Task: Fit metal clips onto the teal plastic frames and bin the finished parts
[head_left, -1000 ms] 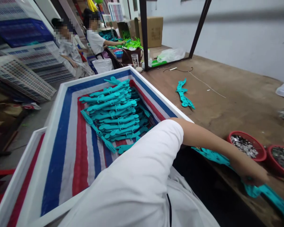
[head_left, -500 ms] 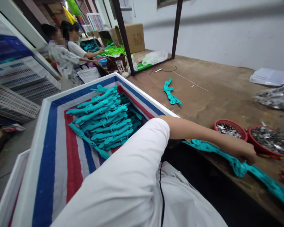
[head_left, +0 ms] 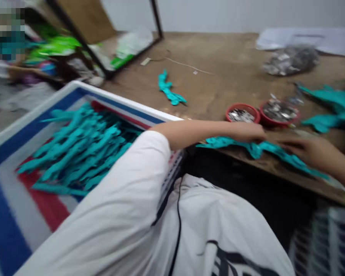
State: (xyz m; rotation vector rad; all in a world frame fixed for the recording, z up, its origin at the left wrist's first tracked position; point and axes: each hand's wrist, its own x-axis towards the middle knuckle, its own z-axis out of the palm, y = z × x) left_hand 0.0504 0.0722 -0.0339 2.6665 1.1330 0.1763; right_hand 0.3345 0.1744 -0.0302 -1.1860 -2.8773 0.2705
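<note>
One turquoise strip (head_left: 255,151) is held in front of the red baskets (head_left: 278,122) by the left hand (head_left: 253,132), fingers curled closed. It is partly covered by the right hand (head_left: 312,151), fingers loosely extended; that hold cannot be told.

View: swung right. Right hand (head_left: 313,151): now largely visible, right of frame, at teal strip (head_left: 290,156). Teal pieces (head_left: 333,101): newly visible, right edge. Tray (head_left: 17,195): now cut by left edge.
</note>
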